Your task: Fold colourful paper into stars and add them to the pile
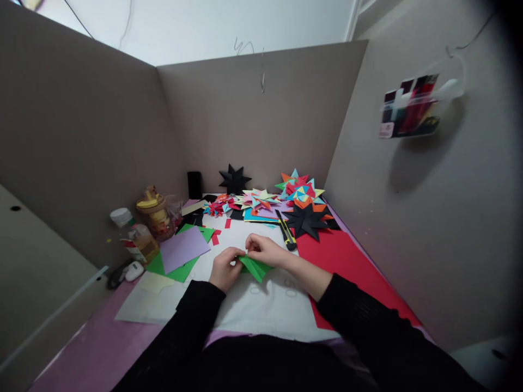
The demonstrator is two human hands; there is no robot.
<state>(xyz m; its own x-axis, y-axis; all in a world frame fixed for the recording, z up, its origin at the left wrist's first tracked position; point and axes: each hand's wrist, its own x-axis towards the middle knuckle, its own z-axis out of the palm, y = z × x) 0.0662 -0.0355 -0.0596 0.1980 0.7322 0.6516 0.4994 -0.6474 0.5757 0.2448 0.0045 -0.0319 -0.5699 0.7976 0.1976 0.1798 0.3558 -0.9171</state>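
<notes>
A folded green paper piece (pixel 255 267) lies on a white sheet (pixel 261 305) in the middle of the desk. My left hand (pixel 225 268) pinches its left edge. My right hand (pixel 265 250) pinches its top from the right, fingertips meeting the left hand's. Both arms wear black sleeves.
Coloured paper stars (pixel 300 191) and black stars (pixel 306 220) are piled at the back. A yellow-black utility knife (pixel 287 231) lies right of my hands on the edge of a red sheet (pixel 347 261). At the left lie purple paper (pixel 183 248), green paper, bottles (pixel 141 242) and a jar (pixel 157 215). Partition walls enclose the desk.
</notes>
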